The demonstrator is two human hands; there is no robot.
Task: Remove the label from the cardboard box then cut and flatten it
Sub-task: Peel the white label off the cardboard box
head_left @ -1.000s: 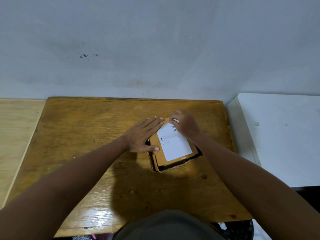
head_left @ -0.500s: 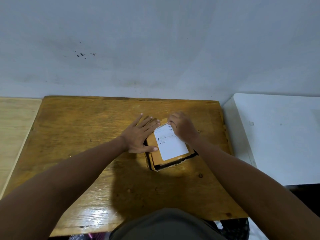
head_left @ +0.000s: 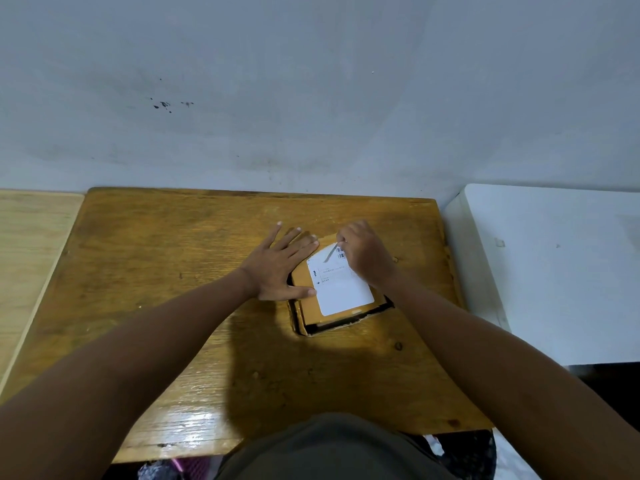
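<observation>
Against a scuffed grey wall, a worn wooden table stands.

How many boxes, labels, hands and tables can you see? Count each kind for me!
Boxes: 1, the box
Labels: 1, the label
Hands: 2, left hand, right hand
Tables: 3, brown table, pale table, white table
Total: 7

The right hand has peeled the label's far corner up.
</observation>
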